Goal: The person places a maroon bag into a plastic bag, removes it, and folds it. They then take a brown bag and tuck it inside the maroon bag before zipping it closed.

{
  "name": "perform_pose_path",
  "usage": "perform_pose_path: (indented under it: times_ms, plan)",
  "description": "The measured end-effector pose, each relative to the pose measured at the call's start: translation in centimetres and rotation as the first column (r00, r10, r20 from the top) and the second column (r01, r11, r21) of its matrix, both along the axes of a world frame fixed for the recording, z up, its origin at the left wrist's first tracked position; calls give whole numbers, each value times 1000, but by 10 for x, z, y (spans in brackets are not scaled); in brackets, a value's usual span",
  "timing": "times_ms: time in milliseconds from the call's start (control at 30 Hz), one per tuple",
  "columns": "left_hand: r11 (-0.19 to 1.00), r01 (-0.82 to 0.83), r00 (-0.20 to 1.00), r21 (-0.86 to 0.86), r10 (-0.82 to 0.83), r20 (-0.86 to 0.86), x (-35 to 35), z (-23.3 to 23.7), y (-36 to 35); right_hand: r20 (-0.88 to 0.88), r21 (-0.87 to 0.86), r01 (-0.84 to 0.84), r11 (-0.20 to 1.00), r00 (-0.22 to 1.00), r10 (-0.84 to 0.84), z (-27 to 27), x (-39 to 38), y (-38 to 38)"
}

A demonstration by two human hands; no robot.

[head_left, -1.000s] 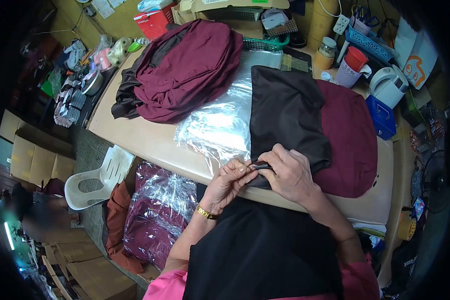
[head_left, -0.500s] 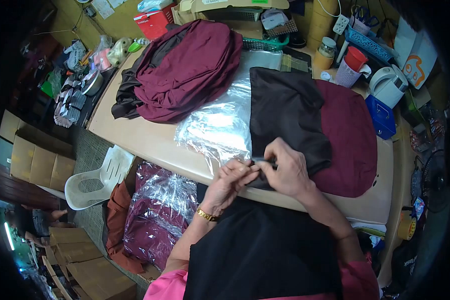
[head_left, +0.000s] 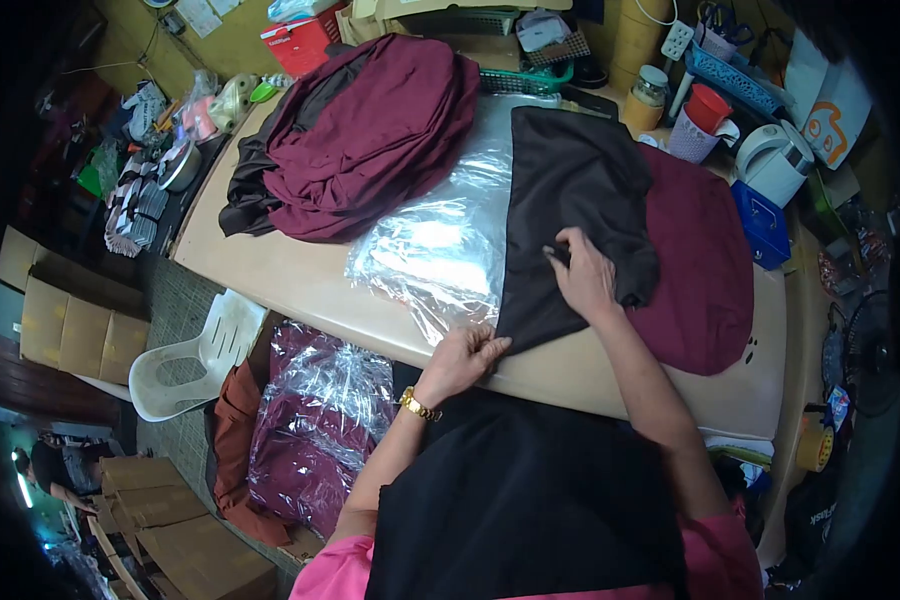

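A dark brown-black cloth [head_left: 570,170] lies on the table, overlapping a maroon cloth [head_left: 700,270] on its right and clear plastic sheets [head_left: 430,250] on its left. My left hand [head_left: 462,360], with a gold watch at the wrist, pinches the dark cloth's near left corner at the table edge. Over the middle of that cloth is my right hand [head_left: 588,278], fingers curled around a small dark tool [head_left: 554,254] whose tip pokes out by the thumb and forefinger. Most of the tool is hidden in the hand.
A heaped maroon and dark cloth pile [head_left: 370,140] sits at the table's back left. Wrapped maroon cloth [head_left: 310,430] lies below the front edge, near a white plastic chair [head_left: 195,370]. A kettle [head_left: 775,165] and blue box [head_left: 760,225] stand at right. Another person [head_left: 60,465] is far left.
My right hand has moved up and away from my left hand, onto the middle of the dark cloth. The cloth's near left corner now lies flatter, and my left hand sits slightly lower.
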State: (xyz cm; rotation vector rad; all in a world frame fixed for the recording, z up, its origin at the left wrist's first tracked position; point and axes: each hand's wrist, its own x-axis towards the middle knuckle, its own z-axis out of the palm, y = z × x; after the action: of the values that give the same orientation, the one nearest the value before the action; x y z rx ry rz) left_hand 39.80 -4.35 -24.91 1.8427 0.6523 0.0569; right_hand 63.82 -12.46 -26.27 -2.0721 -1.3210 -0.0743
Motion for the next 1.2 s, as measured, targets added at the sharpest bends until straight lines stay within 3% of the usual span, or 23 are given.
perform_pose_path:
  times_ms: [33,133,200,267,300,333,400,467,500,533,600,633,767,833,867,967,1000,1067,1200]
  plan:
    - [997,-63,992,-49,68,109,2,-7,-1,-86,50,37,998,996,-33,4,8,6]
    - [992,-120,989,-36,122,79,7,1,1,-218,192,24,981,976,18,23,9,6]
    - [989,-127,986,-79,134,97,10,-2,0,-503,71,-287,955,817,283,64,-23,-11]
    - [989,-137,927,-60,149,344,13,8,-7,-525,31,-528,848,714,464,61,-37,-14]
    - [989,-133,929,-62,146,340,12,15,-9,-551,-5,-644,765,640,535,45,-34,-11]
    - [993,-121,956,6,115,269,9,24,-8,-552,-4,-640,768,642,532,36,-35,-11]
    - [991,-109,974,79,91,208,2,34,0,-533,159,-386,909,741,408,30,-34,-9]
    - [962,-273,953,10,269,140,-16,38,8,-504,222,-237,946,802,319,41,-27,-14]
    - [955,-280,960,99,277,37,-24,37,15,-511,234,-218,947,802,311,46,-25,-17]
    - [955,-279,960,103,276,44,-25,35,14,-517,246,-199,949,801,302,50,-25,-20]
    - [974,-176,980,-145,188,73,-27,29,8,-495,281,-186,942,813,308,58,-32,-24]
    - [934,-154,949,-323,231,215,-19,22,-2,-477,312,-175,934,821,313,60,-36,-25]
    - [876,-207,864,-435,372,338,20,30,-29,-416,363,-183,914,845,335,65,-49,-30]
    - [667,-205,760,-716,569,313,33,31,-34,-389,365,-188,912,859,333,67,-53,-33]
    - [668,-201,761,-717,567,315,34,25,-32,-360,366,-195,910,872,331,69,-55,-34]
    - [482,-55,713,-874,632,303,36,11,-27,-372,351,-211,912,862,343,70,-58,-39]
    - [482,-55,714,-874,631,303,37,15,-28,-373,351,-209,913,863,341,70,-59,-41]
    - [320,-121,653,-940,738,167,41,25,-29,-392,348,-224,911,847,358,70,-60,-42]
    - [420,32,716,-907,624,314,34,40,-29,-437,365,-215,906,820,371,75,-62,-43]
